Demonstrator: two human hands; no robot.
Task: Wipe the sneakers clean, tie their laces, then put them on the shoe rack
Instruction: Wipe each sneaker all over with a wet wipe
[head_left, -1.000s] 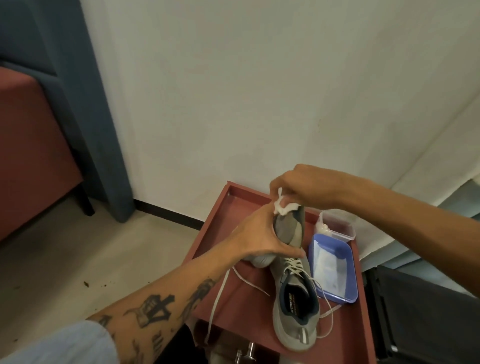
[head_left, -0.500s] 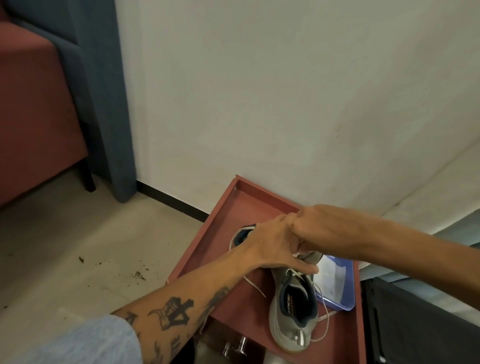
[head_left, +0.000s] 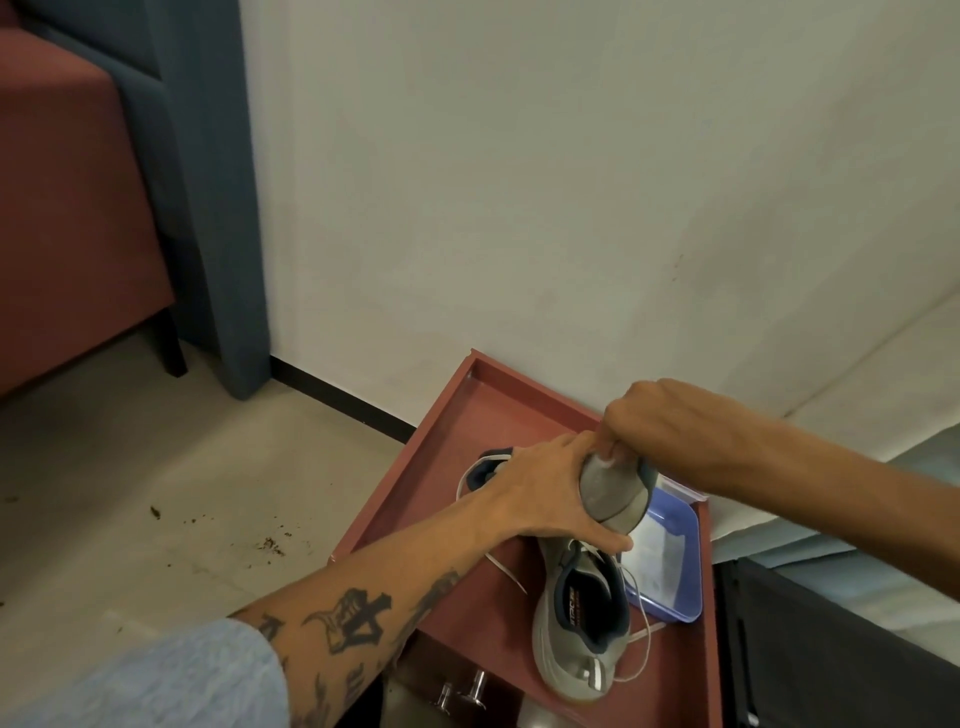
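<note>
My left hand (head_left: 540, 499) grips a grey sneaker (head_left: 610, 491) lying on its side above the red tray-like top (head_left: 452, 415) of a cabinet, toe toward the right. My right hand (head_left: 670, 426) presses a small white wipe (head_left: 613, 454) against the sneaker's toe, fingers closed on it. The second grey sneaker (head_left: 579, 629) with a dark blue lining rests upright on the tray just below, its white laces (head_left: 641, 639) loose and trailing.
A blue plastic lid (head_left: 675, 561) holding white wipes lies on the tray's right side, partly under my right arm. A white wall stands behind. Left are a red seat (head_left: 67, 208), a blue-grey panel and floor with dirt crumbs. A dark unit (head_left: 810, 649) is at right.
The held sneaker came down from upright at chest level to lying on its side low over the tray. My right hand with the wipe stayed at its toe. The camera view shifted left.
</note>
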